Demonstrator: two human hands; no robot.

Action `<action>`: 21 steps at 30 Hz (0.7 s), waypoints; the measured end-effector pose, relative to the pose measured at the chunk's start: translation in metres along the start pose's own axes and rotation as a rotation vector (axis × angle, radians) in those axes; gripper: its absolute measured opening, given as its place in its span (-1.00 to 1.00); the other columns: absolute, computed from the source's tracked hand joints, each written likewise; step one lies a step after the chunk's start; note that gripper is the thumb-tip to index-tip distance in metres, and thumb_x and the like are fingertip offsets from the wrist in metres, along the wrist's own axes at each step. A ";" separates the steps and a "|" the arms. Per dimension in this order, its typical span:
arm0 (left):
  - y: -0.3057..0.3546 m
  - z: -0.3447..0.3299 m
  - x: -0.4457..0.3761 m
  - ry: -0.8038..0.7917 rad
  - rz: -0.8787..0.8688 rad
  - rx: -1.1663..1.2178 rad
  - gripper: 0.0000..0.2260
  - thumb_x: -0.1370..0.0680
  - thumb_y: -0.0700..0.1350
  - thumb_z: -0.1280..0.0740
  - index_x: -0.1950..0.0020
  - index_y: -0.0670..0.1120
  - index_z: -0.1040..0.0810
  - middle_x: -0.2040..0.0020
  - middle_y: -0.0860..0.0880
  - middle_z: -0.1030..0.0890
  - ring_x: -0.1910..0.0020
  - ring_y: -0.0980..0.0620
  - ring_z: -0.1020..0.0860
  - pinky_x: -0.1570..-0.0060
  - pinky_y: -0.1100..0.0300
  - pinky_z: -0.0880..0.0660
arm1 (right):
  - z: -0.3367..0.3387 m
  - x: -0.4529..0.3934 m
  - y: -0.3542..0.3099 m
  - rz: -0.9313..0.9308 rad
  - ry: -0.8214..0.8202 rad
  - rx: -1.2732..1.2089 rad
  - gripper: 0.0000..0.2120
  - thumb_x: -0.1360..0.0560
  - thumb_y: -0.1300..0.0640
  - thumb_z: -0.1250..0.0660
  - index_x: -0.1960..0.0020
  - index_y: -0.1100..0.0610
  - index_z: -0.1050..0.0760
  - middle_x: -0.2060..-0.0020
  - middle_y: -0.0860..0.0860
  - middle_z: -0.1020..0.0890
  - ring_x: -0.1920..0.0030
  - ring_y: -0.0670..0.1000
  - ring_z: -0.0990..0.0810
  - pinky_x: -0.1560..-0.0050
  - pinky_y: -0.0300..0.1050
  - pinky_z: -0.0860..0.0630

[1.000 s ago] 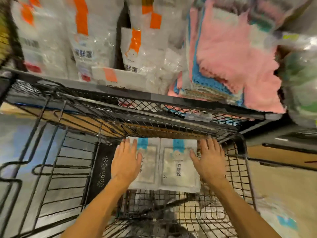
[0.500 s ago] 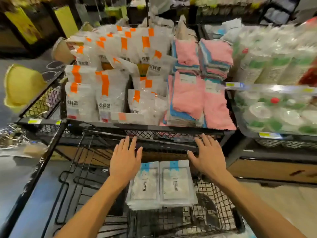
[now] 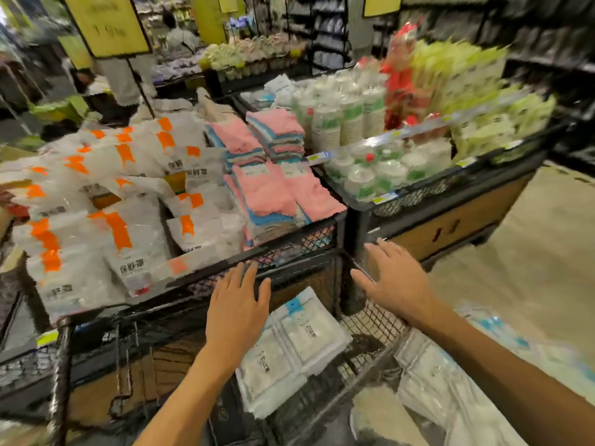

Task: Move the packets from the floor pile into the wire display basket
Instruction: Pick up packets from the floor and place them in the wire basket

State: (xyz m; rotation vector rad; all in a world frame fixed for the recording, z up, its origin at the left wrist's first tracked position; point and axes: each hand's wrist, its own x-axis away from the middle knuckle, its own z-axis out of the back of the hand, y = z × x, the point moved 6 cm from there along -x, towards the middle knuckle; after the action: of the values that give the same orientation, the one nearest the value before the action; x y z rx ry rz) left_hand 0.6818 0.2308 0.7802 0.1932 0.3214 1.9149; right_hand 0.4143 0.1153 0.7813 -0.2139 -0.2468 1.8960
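Above the basket [image 3: 373,320], both the left hand [image 3: 236,312] and right hand [image 3: 396,281] are released; the stacked packets [image 3: 289,346] may slide apart, being unsupported at the edges.

Glossy plastic packets [image 3: 291,347] in black metal wire basket [image 3: 370,323]

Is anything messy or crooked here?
Yes. The two stacks of packets in the wire basket lie tilted, not square with its sides. More packets lie heaped loosely outside it at the lower right. Both hands, left and right, are empty.
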 end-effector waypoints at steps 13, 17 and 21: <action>0.189 -0.054 0.056 -0.092 -0.480 0.078 -0.48 -0.72 0.16 -0.01 -0.62 -0.04 -0.27 -0.61 -0.06 -0.29 -0.60 -0.04 -0.20 -0.57 0.01 -0.12 | 0.077 0.185 0.170 -0.479 0.190 -0.020 -0.35 -0.62 -0.26 -0.25 -0.59 0.04 -0.28 -0.54 0.03 -0.38 -0.53 0.09 -0.30 -0.48 -0.01 -0.27; 0.247 -0.076 0.064 -0.122 -0.556 0.049 -0.48 -0.71 0.16 -0.05 -0.63 -0.03 -0.25 -0.61 -0.05 -0.29 -0.60 -0.03 -0.21 -0.57 0.03 -0.13 | 0.082 0.218 0.228 -0.580 0.221 -0.057 -0.30 -0.61 -0.31 -0.20 -0.61 0.05 -0.24 -0.58 0.05 -0.32 -0.57 0.11 -0.27 -0.52 0.02 -0.24; 0.310 -0.101 0.076 -0.142 -0.626 0.024 -0.49 -0.72 0.15 -0.06 -0.61 -0.05 -0.28 -0.59 -0.07 -0.33 -0.57 -0.06 -0.26 -0.54 0.01 -0.18 | 0.079 0.254 0.294 -0.680 0.244 -0.091 -0.30 -0.60 -0.31 -0.23 -0.59 0.06 -0.28 -0.55 0.06 -0.38 -0.54 0.11 -0.31 -0.51 0.01 -0.26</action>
State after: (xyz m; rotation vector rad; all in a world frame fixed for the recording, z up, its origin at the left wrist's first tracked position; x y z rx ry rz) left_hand 0.3504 0.1848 0.7797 0.2131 0.2689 1.2731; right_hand 0.0432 0.2547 0.7701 -0.3676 -0.2061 1.1741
